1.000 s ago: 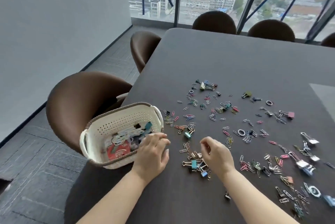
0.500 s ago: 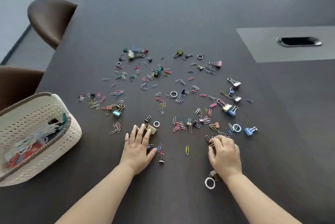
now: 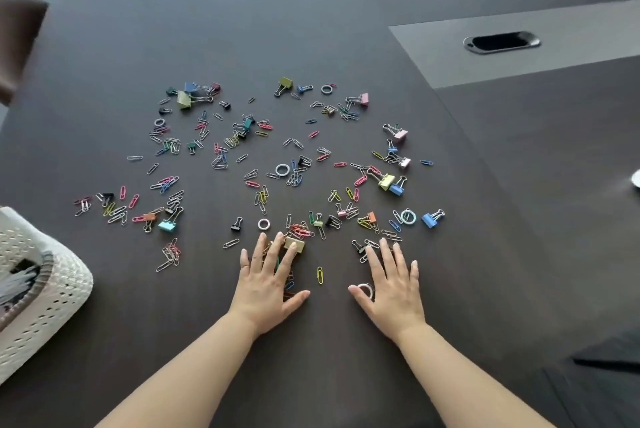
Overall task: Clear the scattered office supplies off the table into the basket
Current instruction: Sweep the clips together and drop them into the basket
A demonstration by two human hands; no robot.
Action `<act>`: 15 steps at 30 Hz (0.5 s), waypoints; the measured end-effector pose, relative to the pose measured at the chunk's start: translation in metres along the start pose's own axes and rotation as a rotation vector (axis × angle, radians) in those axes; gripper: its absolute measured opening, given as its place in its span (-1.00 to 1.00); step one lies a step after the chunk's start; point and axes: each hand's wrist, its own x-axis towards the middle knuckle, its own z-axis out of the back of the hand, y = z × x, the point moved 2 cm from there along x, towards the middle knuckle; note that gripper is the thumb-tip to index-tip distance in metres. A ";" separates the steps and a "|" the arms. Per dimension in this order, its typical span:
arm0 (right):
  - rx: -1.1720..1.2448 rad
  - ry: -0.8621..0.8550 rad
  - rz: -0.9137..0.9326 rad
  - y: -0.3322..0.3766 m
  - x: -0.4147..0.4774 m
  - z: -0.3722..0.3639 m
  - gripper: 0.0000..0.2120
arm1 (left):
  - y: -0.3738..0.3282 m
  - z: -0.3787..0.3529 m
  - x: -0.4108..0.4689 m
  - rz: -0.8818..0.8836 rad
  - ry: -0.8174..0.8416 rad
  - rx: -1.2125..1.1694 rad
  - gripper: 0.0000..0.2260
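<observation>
The dark table bears the scattered clips across mid-frame; the white basket sits at lower left; left hand and right hand lie flat, fingers spread, on the nearest of them; the gold binder clip looks stiff, pinchable by its body; the yellow paper clip, thin and light, probably rakes better.

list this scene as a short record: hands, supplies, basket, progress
left hand: open, flat on table, fingertips on gold clip
right hand: open, flat, ring beside its thumb
clips: scattered across table, many colours
basket: at left edge, partly in frame, some items inside
progress: most clips not yet in basket
</observation>
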 end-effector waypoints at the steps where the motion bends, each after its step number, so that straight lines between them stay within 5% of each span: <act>1: 0.026 0.018 -0.021 0.003 0.011 0.003 -0.20 | 0.002 0.000 0.001 -0.001 0.001 0.011 -0.32; 15: -0.129 0.036 -0.274 -0.018 0.042 0.024 0.02 | -0.018 0.007 0.054 0.001 0.005 -0.058 -0.14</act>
